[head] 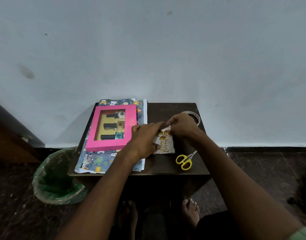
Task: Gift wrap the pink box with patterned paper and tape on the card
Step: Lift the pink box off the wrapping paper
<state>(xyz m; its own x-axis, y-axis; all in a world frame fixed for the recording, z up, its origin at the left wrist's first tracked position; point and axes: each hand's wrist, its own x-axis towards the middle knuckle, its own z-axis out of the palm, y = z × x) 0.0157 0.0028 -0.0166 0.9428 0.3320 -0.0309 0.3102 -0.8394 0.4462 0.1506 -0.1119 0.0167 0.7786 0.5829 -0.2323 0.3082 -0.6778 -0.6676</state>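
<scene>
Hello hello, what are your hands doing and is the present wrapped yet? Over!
Left hand and right hand both pinching small white gold-lettered card. Pink windowed box unwrapped, lying on animal-patterned paper. Nothing in the way.

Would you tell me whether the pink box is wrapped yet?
Unwrapped: the pink box lies bare on the spread patterned paper, bottles showing.
</scene>
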